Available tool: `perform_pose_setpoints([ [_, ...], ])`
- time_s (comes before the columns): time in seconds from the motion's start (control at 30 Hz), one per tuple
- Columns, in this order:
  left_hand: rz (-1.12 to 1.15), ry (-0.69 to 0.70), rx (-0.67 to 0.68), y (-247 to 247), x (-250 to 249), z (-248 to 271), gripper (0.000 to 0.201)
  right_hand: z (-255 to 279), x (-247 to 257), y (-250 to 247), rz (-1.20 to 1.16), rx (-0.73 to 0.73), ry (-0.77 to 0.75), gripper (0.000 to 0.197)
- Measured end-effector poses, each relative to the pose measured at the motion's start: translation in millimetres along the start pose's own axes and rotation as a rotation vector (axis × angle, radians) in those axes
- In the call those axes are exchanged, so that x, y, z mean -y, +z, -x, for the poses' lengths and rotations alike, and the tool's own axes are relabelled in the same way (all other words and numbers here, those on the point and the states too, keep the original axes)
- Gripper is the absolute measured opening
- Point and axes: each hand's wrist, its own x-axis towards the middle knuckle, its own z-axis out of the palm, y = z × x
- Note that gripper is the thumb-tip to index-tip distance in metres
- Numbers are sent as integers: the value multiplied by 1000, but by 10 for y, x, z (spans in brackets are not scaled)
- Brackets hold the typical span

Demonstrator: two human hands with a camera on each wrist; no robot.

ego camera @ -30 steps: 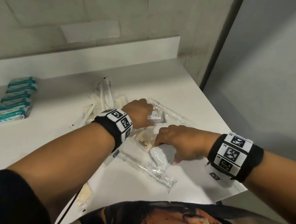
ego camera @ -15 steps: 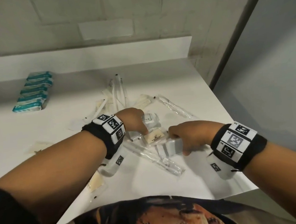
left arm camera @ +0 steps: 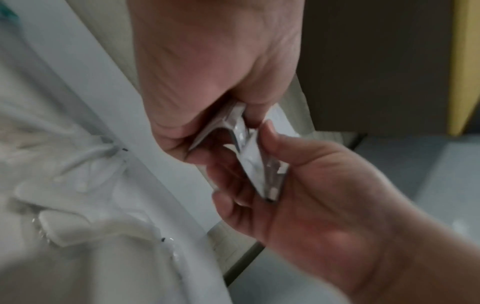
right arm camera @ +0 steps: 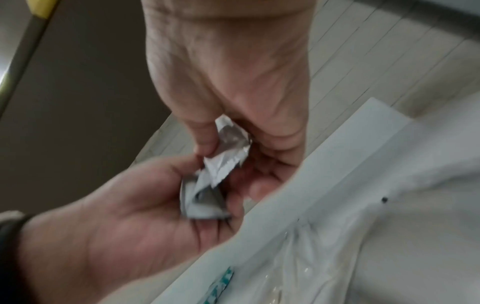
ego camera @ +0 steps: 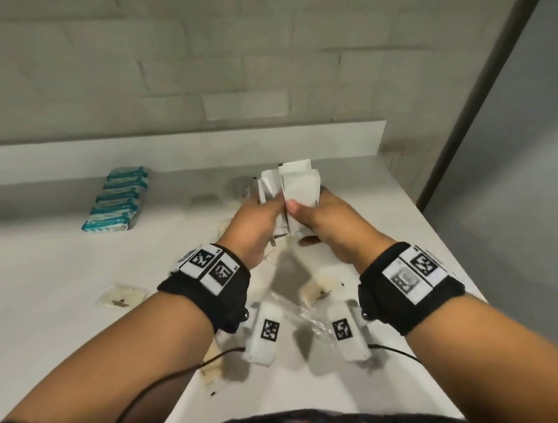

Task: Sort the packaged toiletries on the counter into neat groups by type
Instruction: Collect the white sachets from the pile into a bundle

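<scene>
Both hands are raised above the white counter (ego camera: pixel 55 286) and meet around a small bunch of white flat packets (ego camera: pixel 297 183). My left hand (ego camera: pixel 270 208) grips the left side of the bunch, and my right hand (ego camera: pixel 305 210) pinches the right side with its thumb on the front packet. In the left wrist view the left hand (left arm camera: pixel 213 131) and the right hand (left arm camera: pixel 249 164) hold the packets (left arm camera: pixel 246 150) edge-on. The right wrist view, which is blurred, shows the right hand (right arm camera: pixel 223 144) and the left hand (right arm camera: pixel 207 189) around the crumpled packets (right arm camera: pixel 215 172).
A row of teal packs (ego camera: pixel 116 204) lies at the back left by the raised ledge (ego camera: pixel 195 151). Cream sachets (ego camera: pixel 121 296) (ego camera: pixel 320 291) and clear-wrapped items (ego camera: pixel 302 312) lie below the hands. The counter ends at its right edge (ego camera: pixel 446 245).
Both hands left the pile on the counter, rose with white packets and came together in front of me. The head view tilted up.
</scene>
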Motion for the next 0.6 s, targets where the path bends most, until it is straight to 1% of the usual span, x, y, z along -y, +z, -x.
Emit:
perform_pose_setpoints([
  [0.03, 80, -20, 27, -31, -55, 51, 31, -22, 26, 99, -32, -47, -18, 26],
  [0.1, 208, -61, 127, -125, -87, 106, 46, -74, 16, 198, -98, -95, -30, 36],
  [0.13, 234, -71, 154, -197, -125, 139, 53, -97, 28, 243, -107, -76, -30, 41],
  [0.17, 241, -77, 168, -248, -147, 175, 55, -95, 47, 277, -113, -27, -30, 46],
  [0.2, 247, -76, 188, -318, -168, 202, 54, -113, 71, 323, -96, 40, -38, 49],
  [0.27, 255, -81, 220, -394, -215, 266, 42, -153, 129, 399, 74, 113, -63, 48],
  [0.33, 273, -109, 198, -481, -282, 322, 28, -199, 197, 529, 308, 141, -85, 52],
  [0.37, 281, -133, 174, -535, -318, 346, 25, -231, 213, 606, 401, 135, -82, 60],
  [0.43, 276, -154, 111, -683, -360, 374, 24, -276, 238, 762, 520, 72, -109, 76],
  [0.47, 270, -150, 94, -714, -374, 383, 26, -282, 232, 774, 539, 14, -130, 79],
  [0.53, 234, -138, 56, -845, -404, 424, 29, -323, 217, 853, 430, -71, -178, 79],
  [0.57, 209, -132, 33, -900, -417, 453, 28, -335, 215, 877, 350, -98, -196, 74],
  [0.6, 190, -129, 11, -955, -427, 474, 28, -332, 231, 902, 268, -111, -202, 62],
])
